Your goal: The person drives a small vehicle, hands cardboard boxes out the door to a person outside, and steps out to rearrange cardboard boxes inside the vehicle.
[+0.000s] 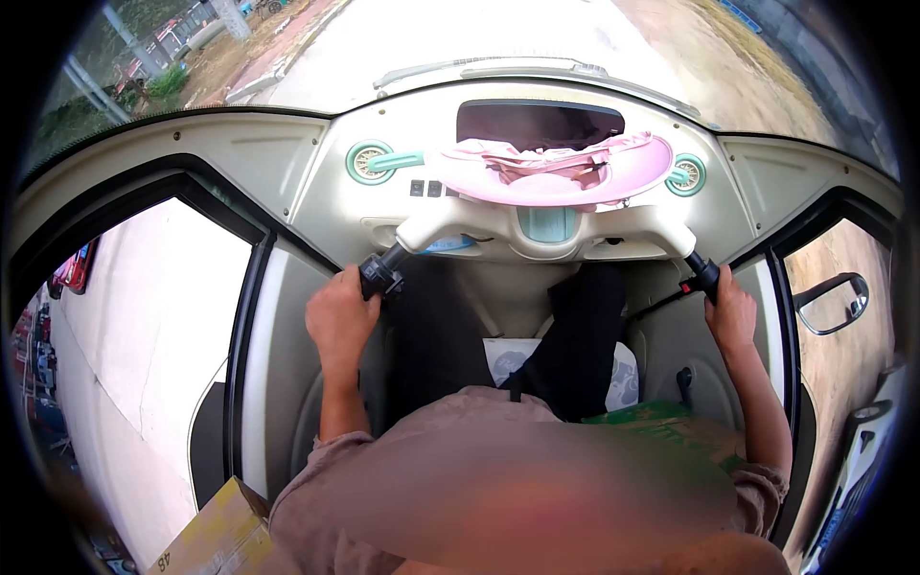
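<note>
I sit in a small enclosed vehicle with a cream handlebar in front of me. My left hand is wrapped round the black left grip, which carries a switch block. On the other side, my right hand closes round the black right grip, where a small red switch shows. A pink sun visor hat rests on top of the handlebar's middle, partly hiding the dashboard. Beneath it a pale green panel is visible.
Round green-rimmed vents flank the dashboard. A cardboard box stands at lower left. Outside the right window are a side mirror and a white car. Ahead, a pale road runs beyond the windshield.
</note>
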Tool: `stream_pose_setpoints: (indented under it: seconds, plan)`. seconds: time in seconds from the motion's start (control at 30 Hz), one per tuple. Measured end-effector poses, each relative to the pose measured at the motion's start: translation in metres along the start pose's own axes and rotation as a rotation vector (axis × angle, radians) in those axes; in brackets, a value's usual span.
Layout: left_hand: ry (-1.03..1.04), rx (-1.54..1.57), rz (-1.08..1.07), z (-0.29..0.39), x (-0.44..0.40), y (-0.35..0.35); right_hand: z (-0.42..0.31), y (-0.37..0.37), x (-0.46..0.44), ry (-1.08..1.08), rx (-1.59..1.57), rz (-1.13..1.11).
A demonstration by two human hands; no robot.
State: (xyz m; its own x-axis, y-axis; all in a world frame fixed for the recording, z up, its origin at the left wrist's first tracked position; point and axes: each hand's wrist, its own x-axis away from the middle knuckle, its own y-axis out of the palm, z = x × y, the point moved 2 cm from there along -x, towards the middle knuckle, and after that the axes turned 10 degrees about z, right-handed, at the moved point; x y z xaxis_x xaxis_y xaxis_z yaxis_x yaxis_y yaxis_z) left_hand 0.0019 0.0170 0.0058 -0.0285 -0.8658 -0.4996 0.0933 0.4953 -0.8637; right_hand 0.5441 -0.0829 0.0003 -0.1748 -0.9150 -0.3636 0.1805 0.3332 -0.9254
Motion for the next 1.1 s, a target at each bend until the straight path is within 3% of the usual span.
stream_pose_setpoints:
  seconds: [1.1]
  plan:
    - [0.119,-0.081,0.022,-0.007,0.000,0.008,-0.011,-0.019,0.005,0.035,-0.027,-0.123]
